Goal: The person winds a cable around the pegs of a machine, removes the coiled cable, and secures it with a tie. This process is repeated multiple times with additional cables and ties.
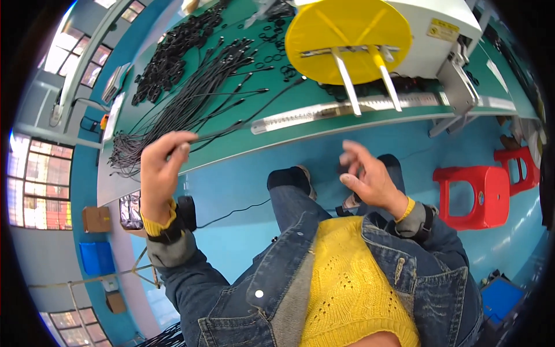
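Observation:
My left hand [162, 168] is closed above the near left edge of the green worktop. Its thumb and forefinger pinch a black cable [267, 104], which stretches right across the worktop to a connector end below the yellow disc. A large bundle of similar black cables [193, 95] lies just beyond that hand, their metal-tipped ends fanned to the right. Off the front edge of the table, above my knees, my right hand [373, 179] has its fingers apart and slightly blurred, with nothing visible in them.
A yellow disc [347, 34] with two protruding rods is mounted on a white machine [448, 34] at the far right. Near the table's front edge lies a clear ruler [312, 117]. Coiled black cables [167, 63] are heaped farther back. Red stools [491, 196] stand at the right.

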